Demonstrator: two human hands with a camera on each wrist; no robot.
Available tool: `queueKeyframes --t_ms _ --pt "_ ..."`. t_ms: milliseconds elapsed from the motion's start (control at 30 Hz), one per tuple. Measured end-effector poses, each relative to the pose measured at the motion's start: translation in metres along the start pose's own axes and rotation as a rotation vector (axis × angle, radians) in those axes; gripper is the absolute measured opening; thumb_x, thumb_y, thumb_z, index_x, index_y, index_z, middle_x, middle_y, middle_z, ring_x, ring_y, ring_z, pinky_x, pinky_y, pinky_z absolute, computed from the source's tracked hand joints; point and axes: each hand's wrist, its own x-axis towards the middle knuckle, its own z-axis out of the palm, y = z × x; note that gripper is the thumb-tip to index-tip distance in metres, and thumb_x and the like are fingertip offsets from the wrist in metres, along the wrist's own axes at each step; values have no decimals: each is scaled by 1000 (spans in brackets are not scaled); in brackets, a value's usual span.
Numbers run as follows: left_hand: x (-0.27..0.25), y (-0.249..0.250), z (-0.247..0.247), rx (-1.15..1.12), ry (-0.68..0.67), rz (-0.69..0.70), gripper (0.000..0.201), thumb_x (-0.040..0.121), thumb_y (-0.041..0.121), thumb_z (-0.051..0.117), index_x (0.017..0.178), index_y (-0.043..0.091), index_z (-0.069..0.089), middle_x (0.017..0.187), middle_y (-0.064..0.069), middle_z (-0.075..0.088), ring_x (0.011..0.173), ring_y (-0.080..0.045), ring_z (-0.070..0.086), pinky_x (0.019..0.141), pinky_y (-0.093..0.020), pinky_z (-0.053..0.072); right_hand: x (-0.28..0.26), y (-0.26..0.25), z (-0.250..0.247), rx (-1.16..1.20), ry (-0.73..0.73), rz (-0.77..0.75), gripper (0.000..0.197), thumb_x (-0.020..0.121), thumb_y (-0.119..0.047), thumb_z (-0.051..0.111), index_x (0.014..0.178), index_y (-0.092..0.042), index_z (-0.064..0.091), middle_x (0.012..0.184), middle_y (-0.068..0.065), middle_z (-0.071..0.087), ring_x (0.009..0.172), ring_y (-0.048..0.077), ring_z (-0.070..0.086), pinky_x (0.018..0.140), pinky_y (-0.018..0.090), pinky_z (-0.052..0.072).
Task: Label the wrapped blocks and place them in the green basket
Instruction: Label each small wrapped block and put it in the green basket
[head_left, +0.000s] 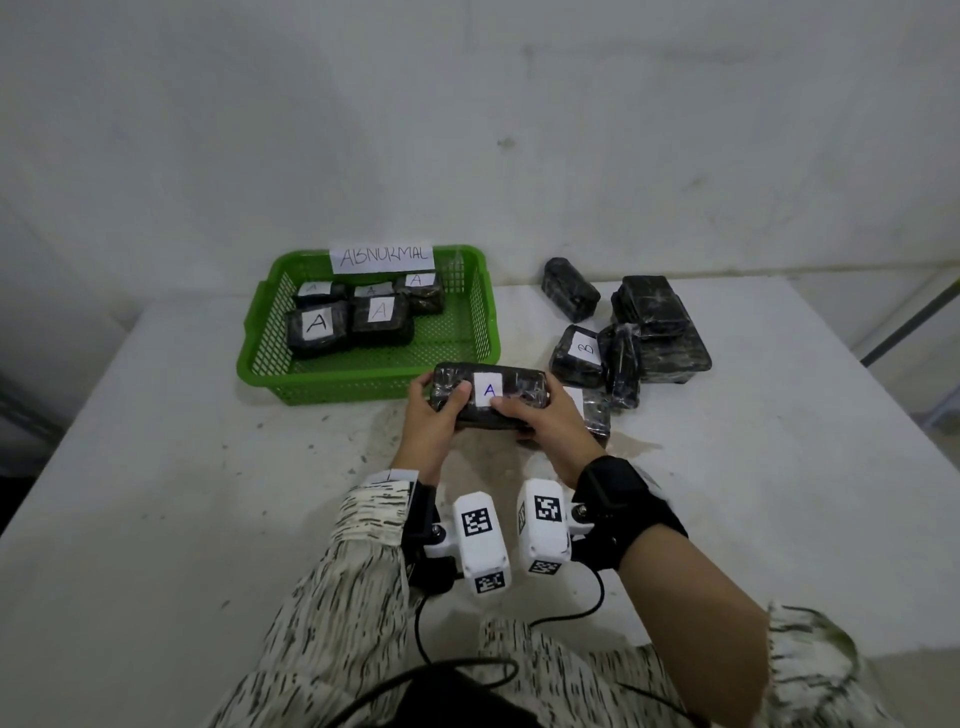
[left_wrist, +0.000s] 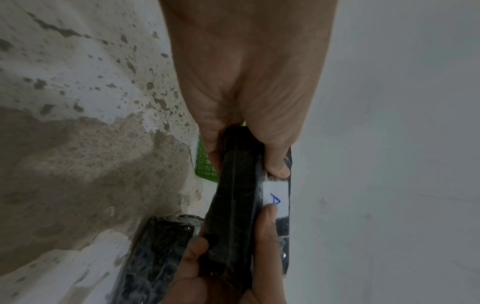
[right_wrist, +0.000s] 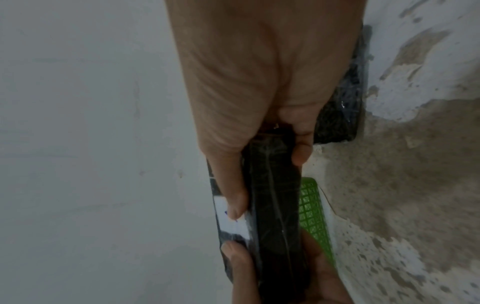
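Note:
A black wrapped block (head_left: 522, 389) with a white label (head_left: 489, 391) marked "A" is held above the table, just in front of the green basket (head_left: 260, 364). My left hand (head_left: 434, 415) grips its left end, thumb beside the label. My right hand (head_left: 545, 421) grips its right end, thumb on the label's edge. The left wrist view shows the block (left_wrist: 233, 205) edge-on with the label (left_wrist: 275, 195) and both thumbs. In the right wrist view the block (right_wrist: 272, 195) is pinched between thumb and fingers, the label (right_wrist: 231, 224) partly covered.
The basket holds several black blocks labelled "A" (head_left: 317, 325) and carries an "ABNORMAL" sign (head_left: 383, 256). A pile of wrapped blocks (head_left: 649, 322) lies to the right, one marked "B" (head_left: 584, 351). The white table (head_left: 156, 467) is stained near the hands.

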Motion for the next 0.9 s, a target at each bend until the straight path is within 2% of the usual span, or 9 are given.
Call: queueKeyframes --t_ms 100,233,300,433,567,633,700,833,900 --pt "-2 0 2 -61 11 -12 55 88 13 61 136 11 34 120 -14 55 100 -22 58 69 -22 55 0 0 -1 29 44 -27 38 78 -9 76 109 -15 56 93 0 69 76 11 64 57 18 50" --pt "-5 -1 5 -251 -34 -135 59 88 13 61 136 20 27 112 -9 60 90 -17 62 79 -30 49 -1 0 -2 57 54 -16 37 78 -12 77 107 -17 54 97 3 69 83 18 65 66 27 49" --pt "-4 1 5 -306 -29 -167 58 88 6 60 135 18 29 107 -8 61 86 -17 62 80 -32 49 -1 0 -3 82 17 17 35 79 -11 75 105 -18 53 97 4 69 81 17 65 64 24 49" --pt "-3 7 0 -197 -70 -94 51 83 -2 62 127 18 46 122 -11 55 95 -18 61 77 -29 52 0 -5 -10 21 -45 67 23 83 -16 71 99 -18 55 95 1 66 76 11 62 64 23 47" --pt "-9 8 1 -87 -224 -73 51 83 1 62 127 24 52 128 -10 55 114 -26 56 87 -32 51 -2 -6 -8 -85 -100 36 31 87 -24 67 116 -18 57 107 4 66 91 14 65 83 29 51" --pt "-10 10 5 -98 -219 -66 48 87 7 60 130 25 50 125 -9 57 110 -24 58 90 -35 50 -4 -5 -2 -80 -108 34 32 92 -28 61 121 -15 57 105 4 67 90 16 65 87 34 52" --pt "-9 10 9 -117 -189 -81 43 90 16 57 131 26 48 126 -7 58 105 -21 59 87 -35 50 -3 -2 3 -43 -93 49 36 96 -31 54 126 -11 52 105 7 66 89 19 64 87 40 52" --pt "-13 7 16 -122 -125 -108 42 93 20 55 133 21 46 127 -7 57 97 -17 61 73 -31 50 -2 3 11 -83 -95 78 43 98 -35 48 134 -11 41 118 10 61 98 20 63 82 33 53" --pt "-15 6 16 -141 -121 -98 44 93 15 53 136 19 44 126 -8 57 98 -19 61 79 -33 52 -2 5 12 -90 -102 84 44 99 -36 46 135 -12 40 124 11 59 106 23 62 85 34 53"
